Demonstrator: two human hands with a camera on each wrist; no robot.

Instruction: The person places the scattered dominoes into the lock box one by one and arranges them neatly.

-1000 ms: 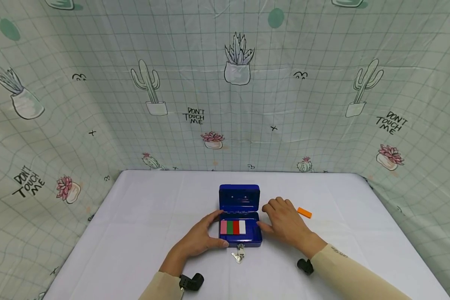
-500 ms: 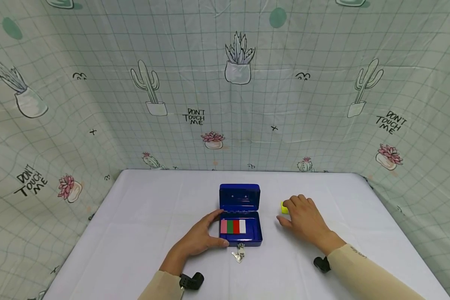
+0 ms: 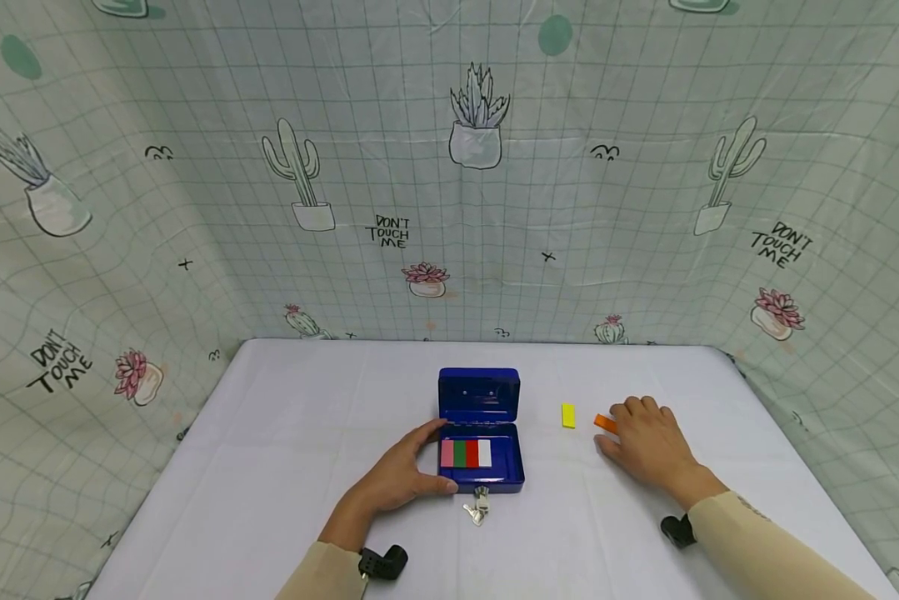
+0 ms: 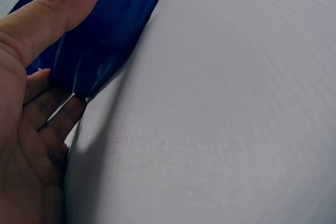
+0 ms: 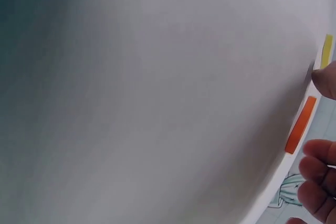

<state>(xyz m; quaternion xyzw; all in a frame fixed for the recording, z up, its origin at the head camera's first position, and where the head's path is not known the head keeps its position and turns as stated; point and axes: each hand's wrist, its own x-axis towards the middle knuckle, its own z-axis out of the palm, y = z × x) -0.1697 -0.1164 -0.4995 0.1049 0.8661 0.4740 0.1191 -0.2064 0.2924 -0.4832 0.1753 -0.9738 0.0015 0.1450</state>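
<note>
A blue metal cash box (image 3: 507, 460) stands in the middle of the table with its lid (image 3: 478, 394) raised. Pink, green, red and white blocks (image 3: 471, 454) lie side by side in its left part. My left hand (image 3: 398, 479) holds the box's left side, its thumb at the front corner and its fingers toward the back. My right hand (image 3: 650, 447) is over an orange block (image 3: 603, 423), with thumb and fingers spread apart on either side; the right wrist view shows gaps between them and the block. A yellow block (image 3: 568, 416) lies between box and right hand.
A metal lock with keys (image 3: 476, 508) hangs at the box's front and lies on the white cloth. Grid-patterned curtains (image 3: 464, 200) printed with cacti close off the back and sides of the white-covered table (image 3: 307, 400).
My right hand has moved right, from beside the box, past the yellow block, to the orange block. The yellow block has come into full view. My left hand stays on the box.
</note>
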